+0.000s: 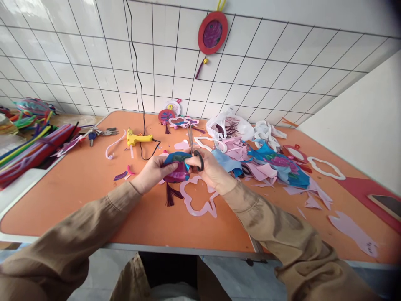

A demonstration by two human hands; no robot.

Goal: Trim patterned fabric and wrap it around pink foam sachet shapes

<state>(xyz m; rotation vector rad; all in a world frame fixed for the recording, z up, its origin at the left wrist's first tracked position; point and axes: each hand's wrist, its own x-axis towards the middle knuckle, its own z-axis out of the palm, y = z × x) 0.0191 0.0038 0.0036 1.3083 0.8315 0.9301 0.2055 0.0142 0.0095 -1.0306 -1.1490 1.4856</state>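
Observation:
My left hand (151, 172) pinches a blue and magenta floral cloth piece (179, 170) between thumb and fingers. A pair of scissors (199, 161) hangs on my right hand (213, 169), black handle round the fingers and blades pointing away toward the wall. The right fingertips also touch the cloth's right edge. Just below the cloth, a dark red tassel (170, 195) lies on the table, its upper end hidden. Beside the tassel is a pink cloud-shaped frame (187, 205), partly covered by my right hand.
A yellow glue gun (138, 138) and keys (107, 132) lie left on the orange table (78, 196). Coloured pipe cleaners (37, 152) pile up farther left. To the right are cloth scraps (282, 165) and a white plastic bag (241, 125). A round red ornament (202, 25) hangs on the wall.

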